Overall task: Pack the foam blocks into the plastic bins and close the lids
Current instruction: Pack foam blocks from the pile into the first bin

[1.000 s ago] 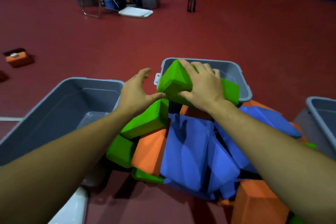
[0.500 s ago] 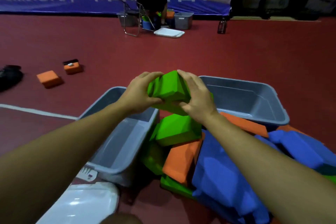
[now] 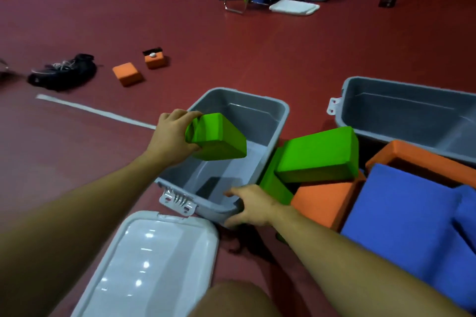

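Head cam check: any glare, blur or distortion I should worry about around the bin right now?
Head view: ceiling lights glare as bright spots on the white lid; wide-angle bending curves the bin rims; dim lighting, a dark shadow on the bin floor; left hand and green block read fairly sharp.

Both forearms are bare, no sleeves in view; the left hand (image 3: 172,136) and right hand (image 3: 253,205) wear no gloves, rings or watch; a bare knee (image 3: 233,298) shows below.
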A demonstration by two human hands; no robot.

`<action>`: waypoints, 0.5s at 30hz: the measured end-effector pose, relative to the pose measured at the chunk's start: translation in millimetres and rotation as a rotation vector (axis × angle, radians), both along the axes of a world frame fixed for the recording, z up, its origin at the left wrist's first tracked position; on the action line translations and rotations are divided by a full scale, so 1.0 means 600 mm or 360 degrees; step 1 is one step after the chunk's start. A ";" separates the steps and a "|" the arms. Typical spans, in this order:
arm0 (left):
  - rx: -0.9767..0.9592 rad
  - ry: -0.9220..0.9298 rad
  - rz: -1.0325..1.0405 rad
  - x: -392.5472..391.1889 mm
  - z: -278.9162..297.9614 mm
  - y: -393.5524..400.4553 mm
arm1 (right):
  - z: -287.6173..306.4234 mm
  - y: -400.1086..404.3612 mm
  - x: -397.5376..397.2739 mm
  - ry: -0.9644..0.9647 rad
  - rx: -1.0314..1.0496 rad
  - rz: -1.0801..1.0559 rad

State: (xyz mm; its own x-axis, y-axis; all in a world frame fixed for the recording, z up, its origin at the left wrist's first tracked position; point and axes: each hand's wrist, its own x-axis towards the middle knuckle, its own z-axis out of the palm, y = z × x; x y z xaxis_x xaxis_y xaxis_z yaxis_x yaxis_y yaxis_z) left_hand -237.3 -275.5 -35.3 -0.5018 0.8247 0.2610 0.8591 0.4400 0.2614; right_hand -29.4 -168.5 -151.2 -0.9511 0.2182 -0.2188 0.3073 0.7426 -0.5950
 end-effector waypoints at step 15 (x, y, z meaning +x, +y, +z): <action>-0.0719 -0.0138 -0.0082 0.011 -0.071 -0.050 | -0.066 -0.005 -0.006 -0.0013 0.0146 0.0175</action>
State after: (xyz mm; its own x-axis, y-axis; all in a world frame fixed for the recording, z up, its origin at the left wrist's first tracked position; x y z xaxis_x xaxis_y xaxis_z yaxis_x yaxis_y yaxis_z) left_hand -230.9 -305.7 -77.8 -0.4614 0.8705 -0.1714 0.8662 0.4837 0.1251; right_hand -32.9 -171.5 -191.0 -0.9687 0.1321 -0.2103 0.2254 0.8231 -0.5212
